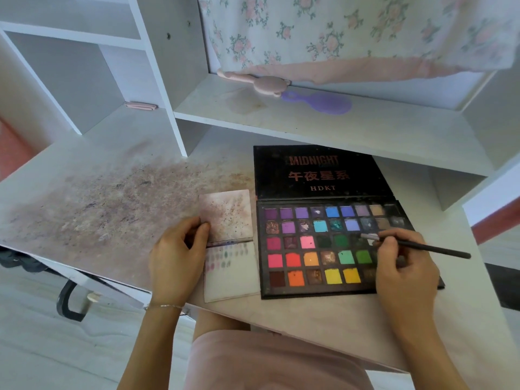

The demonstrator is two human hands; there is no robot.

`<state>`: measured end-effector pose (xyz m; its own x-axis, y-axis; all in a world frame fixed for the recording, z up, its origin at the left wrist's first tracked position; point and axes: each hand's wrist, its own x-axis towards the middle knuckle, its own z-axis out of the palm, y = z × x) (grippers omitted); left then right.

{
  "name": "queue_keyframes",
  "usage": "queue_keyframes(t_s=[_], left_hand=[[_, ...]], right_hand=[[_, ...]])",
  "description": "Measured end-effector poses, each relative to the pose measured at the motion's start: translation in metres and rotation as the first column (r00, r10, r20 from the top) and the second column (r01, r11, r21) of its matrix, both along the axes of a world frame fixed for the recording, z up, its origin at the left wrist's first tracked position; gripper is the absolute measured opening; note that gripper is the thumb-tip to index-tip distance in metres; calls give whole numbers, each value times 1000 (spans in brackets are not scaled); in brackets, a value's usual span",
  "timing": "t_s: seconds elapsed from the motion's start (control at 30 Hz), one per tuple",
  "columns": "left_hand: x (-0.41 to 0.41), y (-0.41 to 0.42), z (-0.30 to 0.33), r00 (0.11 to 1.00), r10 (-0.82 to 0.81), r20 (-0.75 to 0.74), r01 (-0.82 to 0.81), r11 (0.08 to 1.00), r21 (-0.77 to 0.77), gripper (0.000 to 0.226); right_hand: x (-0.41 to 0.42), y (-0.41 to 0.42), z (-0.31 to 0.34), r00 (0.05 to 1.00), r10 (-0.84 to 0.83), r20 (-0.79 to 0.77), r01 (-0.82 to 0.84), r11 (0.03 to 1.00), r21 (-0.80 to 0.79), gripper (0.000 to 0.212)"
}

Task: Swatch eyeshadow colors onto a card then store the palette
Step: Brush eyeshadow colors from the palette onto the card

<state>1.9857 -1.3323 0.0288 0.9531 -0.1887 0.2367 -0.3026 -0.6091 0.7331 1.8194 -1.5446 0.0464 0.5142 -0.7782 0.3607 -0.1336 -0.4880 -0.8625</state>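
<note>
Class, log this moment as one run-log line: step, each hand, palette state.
step: loading brush | right hand: grips brush, tip over palette | left hand: holds card | palette: open on desk

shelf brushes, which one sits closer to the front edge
The purple brush. It lies forward of the pink brush, which rests farther back under the floral curtain.
</note>
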Motion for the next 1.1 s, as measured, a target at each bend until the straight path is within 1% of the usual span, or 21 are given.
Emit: queue_keyframes(t_s=[0.07, 0.1, 0.23, 0.33, 0.43, 0.5, 0.63, 0.77, 0.87, 0.97, 1.1], left_hand=[[0, 0, -1, 1000, 0, 5, 0, 1000, 1, 15], [0, 0, -1, 1000, -1, 8, 1, 1000, 1, 15], [-1, 1, 0, 1000, -12, 24, 11, 1000, 18, 16], [-1, 0, -1, 1000, -7, 24, 6, 1000, 17, 16], [-1, 0, 0, 999, -13, 29, 12, 1000, 27, 17], [-1, 0, 0, 999, -15, 34, 14, 1000, 26, 17], [-2, 0, 1, 999, -22, 34, 21, 1000, 20, 17], [-2, 0, 0, 999, -15, 42, 14, 1000, 22, 16], [-1, -1, 0, 999, -22, 42, 21, 1000, 21, 16], [-1, -1, 0, 999, -17, 46, 16, 1000, 22, 16], [-1, 1, -1, 999, -19, 35, 18, 1000, 23, 16]], right_hand=[[-4, -4, -5, 998, -58, -18, 59, 998, 16, 34], [-4, -5, -6, 998, -67, -15, 68, 998, 18, 33], [-1, -3, -3, 998, -68, -2, 68, 997, 24, 22], [0, -4, -4, 998, -56, 1, 56, 998, 5, 22], [0, -7, -9, 998, -16, -58, 16, 1000, -6, 21], [0, -8, -11, 997, -18, -80, 17, 1000, -17, 20], [0, -8, -10, 998, -25, -55, 24, 999, -25, 15], [0, -8, -10, 996, -13, -88, 12, 1000, -6, 18], [0, -7, -9, 998, -27, -55, 28, 1000, 14, 20], [0, -7, -9, 995, 1, -98, 0, 1000, 13, 17], [0, -6, -7, 996, -32, -86, 32, 999, -4, 29]])
